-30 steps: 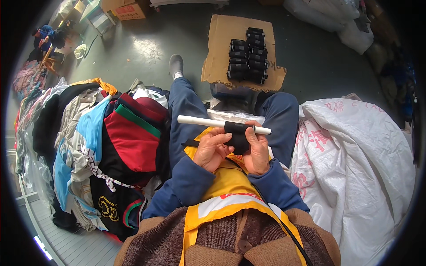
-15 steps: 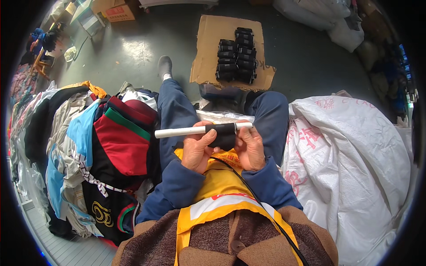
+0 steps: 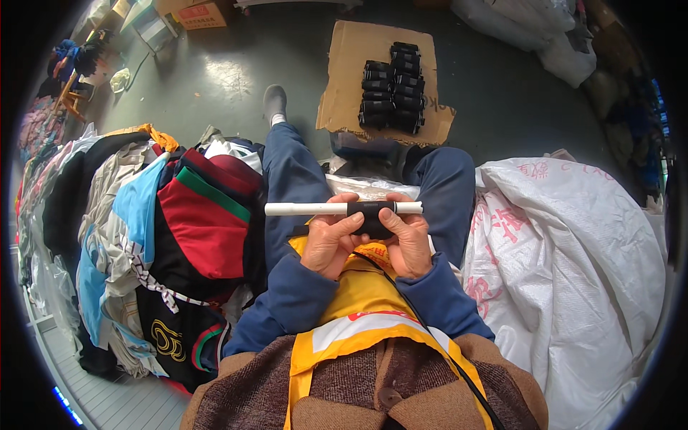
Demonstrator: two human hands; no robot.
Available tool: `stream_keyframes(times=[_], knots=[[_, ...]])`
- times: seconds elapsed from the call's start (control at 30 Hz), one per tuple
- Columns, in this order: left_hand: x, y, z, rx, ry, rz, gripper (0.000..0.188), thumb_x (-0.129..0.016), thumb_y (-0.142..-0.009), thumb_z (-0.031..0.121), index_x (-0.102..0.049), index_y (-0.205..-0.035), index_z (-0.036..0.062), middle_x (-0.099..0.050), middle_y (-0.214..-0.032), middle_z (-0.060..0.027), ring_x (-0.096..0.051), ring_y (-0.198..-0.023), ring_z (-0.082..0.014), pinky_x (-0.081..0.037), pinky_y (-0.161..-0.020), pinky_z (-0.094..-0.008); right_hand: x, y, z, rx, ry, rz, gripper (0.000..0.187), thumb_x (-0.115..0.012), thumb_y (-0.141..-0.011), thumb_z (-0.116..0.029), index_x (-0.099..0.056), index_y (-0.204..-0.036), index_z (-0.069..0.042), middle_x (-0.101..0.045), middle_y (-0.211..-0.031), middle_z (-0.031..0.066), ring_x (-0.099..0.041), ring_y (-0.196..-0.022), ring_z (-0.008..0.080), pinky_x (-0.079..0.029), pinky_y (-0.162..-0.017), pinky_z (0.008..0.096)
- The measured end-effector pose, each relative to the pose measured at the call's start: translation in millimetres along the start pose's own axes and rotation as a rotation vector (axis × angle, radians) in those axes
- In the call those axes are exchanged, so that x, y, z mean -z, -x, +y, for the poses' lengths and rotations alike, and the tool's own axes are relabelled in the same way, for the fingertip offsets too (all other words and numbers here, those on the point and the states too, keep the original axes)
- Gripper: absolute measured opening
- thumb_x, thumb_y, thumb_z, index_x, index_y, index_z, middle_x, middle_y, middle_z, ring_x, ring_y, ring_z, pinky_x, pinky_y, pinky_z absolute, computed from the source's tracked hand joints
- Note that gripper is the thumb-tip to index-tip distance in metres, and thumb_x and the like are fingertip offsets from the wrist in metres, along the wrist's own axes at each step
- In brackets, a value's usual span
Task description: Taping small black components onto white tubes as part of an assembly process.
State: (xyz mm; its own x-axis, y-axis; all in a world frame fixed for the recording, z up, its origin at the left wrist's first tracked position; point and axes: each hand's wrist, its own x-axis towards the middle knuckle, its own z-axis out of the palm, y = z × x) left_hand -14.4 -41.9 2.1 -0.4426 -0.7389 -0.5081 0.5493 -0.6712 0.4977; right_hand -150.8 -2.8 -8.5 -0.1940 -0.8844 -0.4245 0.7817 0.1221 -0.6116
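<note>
A white tube [image 3: 304,208] lies level across my lap, with a strip of black fabric [image 3: 371,209] wrapped around it towards its right end. My left hand [image 3: 328,242] grips the tube and the fabric's left side, thumb along the front. On the other side, my right hand [image 3: 408,242] presses its thumb on the fabric, fingers curled behind. Part of the black fabric hangs below the tube between my hands. Black rolls [image 3: 393,93], several of them, sit in two columns on a flattened cardboard sheet [image 3: 347,79] on the floor ahead.
To my left is a heap of clothes [image 3: 208,229] in red, black, blue and beige. A large white woven sack [image 3: 573,265] bulges on my right. A black cable [image 3: 387,276] runs over my yellow apron [image 3: 358,294]. Farther off stand a carton [image 3: 202,16] and plastic bags [image 3: 523,29].
The tube has slid right within the fabric and turned nearly level; more of it shows past my right hand. My right thumb has moved onto the fabric. The whole view has shifted slightly.
</note>
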Motion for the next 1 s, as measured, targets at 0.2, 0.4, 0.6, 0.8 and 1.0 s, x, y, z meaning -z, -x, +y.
stream_keyframes(times=[0.2, 0.4, 0.6, 0.8, 1.0], knots=[[6.7, -1.4, -3.1, -0.035, 0.060, -0.017, 0.030, -0.062, -0.082, 0.003, -0.048, -0.108, 0.0103, -0.054, -0.105, -0.0084, -0.055, -0.093, -0.0172, -0.049, -0.069, -0.0283, 3.6, -1.2, -4.1, 0.061, -0.003, -0.038, 0.036, -0.066, -0.079, -0.001, -0.051, -0.112, -0.005, -0.058, -0.101, 0.0061, -0.058, -0.091, 0.0173, -0.051, -0.082, 0.0295], [5.4, -2.0, -7.4, -0.081, -0.014, -0.055, 0.026, -0.062, -0.083, 0.004, -0.049, -0.104, 0.0116, -0.054, -0.101, -0.0071, -0.056, -0.089, -0.0176, -0.050, -0.068, -0.0298, 0.8, -1.2, 6.1, -0.022, -0.054, -0.037, 0.030, -0.069, -0.080, -0.012, -0.054, -0.106, -0.006, -0.057, -0.097, 0.0056, -0.057, -0.085, 0.0162, -0.050, -0.073, 0.0277], [9.4, -4.3, -11.1, -0.053, 0.105, -0.062, 0.018, -0.058, -0.088, 0.016, -0.049, -0.103, 0.0121, -0.054, -0.099, -0.0061, -0.057, -0.090, -0.0180, -0.054, -0.070, -0.0325, -1.7, 1.5, 1.2, -0.030, -0.020, 0.051, 0.021, -0.070, -0.080, -0.012, -0.058, -0.095, -0.004, -0.060, -0.088, 0.0056, -0.059, -0.080, 0.0149, -0.051, -0.069, 0.0255], [0.2, -0.3, -9.8, -0.041, -0.082, -0.023, 0.032, -0.062, -0.084, 0.007, -0.046, -0.112, 0.0102, -0.054, -0.098, -0.0064, -0.057, -0.085, -0.0165, -0.053, -0.068, -0.0287, 0.7, 2.9, 1.7, 0.010, 0.019, 0.087, 0.022, -0.070, -0.078, -0.008, -0.058, -0.097, -0.004, -0.060, -0.090, 0.0055, -0.058, -0.081, 0.0139, -0.050, -0.073, 0.0239], [13.5, -4.3, -8.2, 0.056, -0.083, -0.062, 0.034, -0.062, -0.081, 0.000, -0.046, -0.110, 0.0083, -0.054, -0.100, -0.0074, -0.056, -0.084, -0.0162, -0.051, -0.067, -0.0261, 5.5, 0.6, 4.6, 0.062, 0.024, 0.088, 0.033, -0.070, -0.077, -0.003, -0.055, -0.106, -0.004, -0.060, -0.095, 0.0061, -0.058, -0.086, 0.0144, -0.049, -0.078, 0.0245]])
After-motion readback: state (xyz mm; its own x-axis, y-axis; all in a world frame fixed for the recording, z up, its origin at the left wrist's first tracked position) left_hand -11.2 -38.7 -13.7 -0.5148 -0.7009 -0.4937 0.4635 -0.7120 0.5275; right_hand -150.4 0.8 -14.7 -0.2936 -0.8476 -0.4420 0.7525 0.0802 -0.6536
